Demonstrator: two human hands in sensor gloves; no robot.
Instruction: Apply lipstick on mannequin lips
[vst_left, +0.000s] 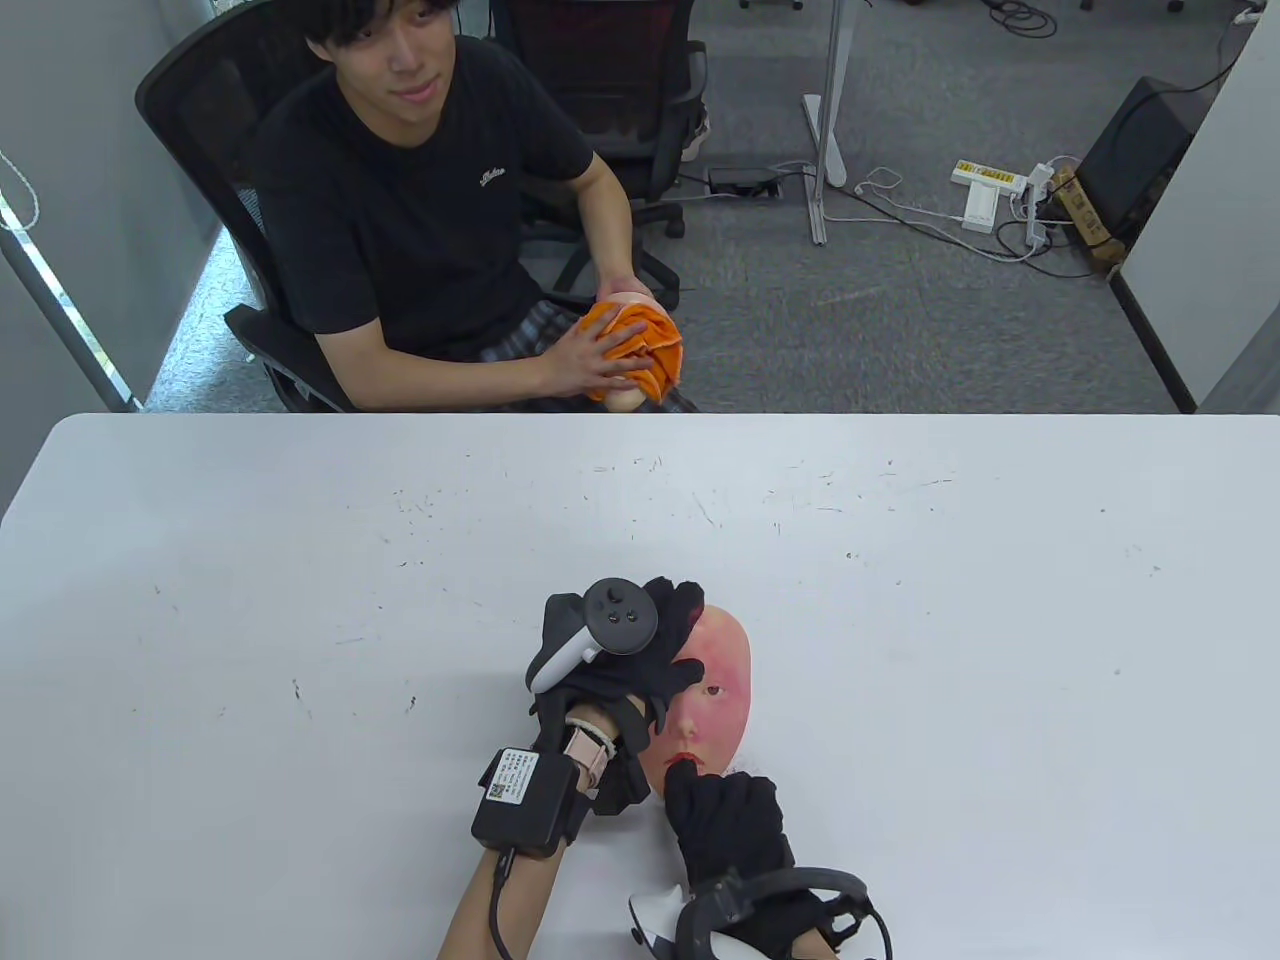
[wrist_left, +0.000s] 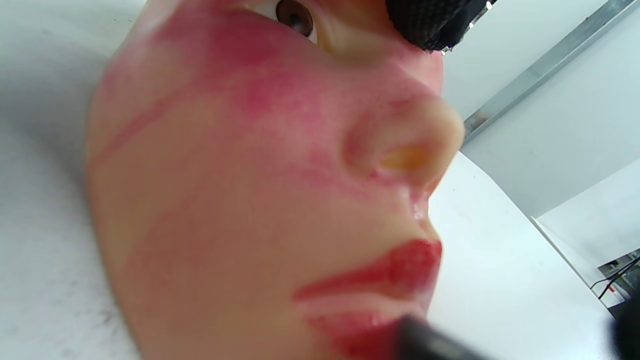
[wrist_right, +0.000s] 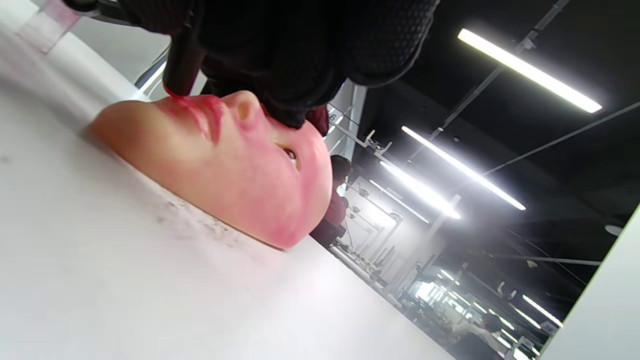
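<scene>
A skin-coloured mannequin face with red smears on its cheeks lies face-up on the white table. My left hand rests on its left side and forehead and holds it in place. My right hand grips a dark lipstick tube whose tip touches the lower lip. The lips are red, and the dark lipstick tip shows at the lower lip in the left wrist view. The face also shows in the right wrist view.
A person in a black T-shirt sits across the table and rubs another mannequin head with an orange cloth. A clear cap-like piece stands on the table beyond the face in the right wrist view.
</scene>
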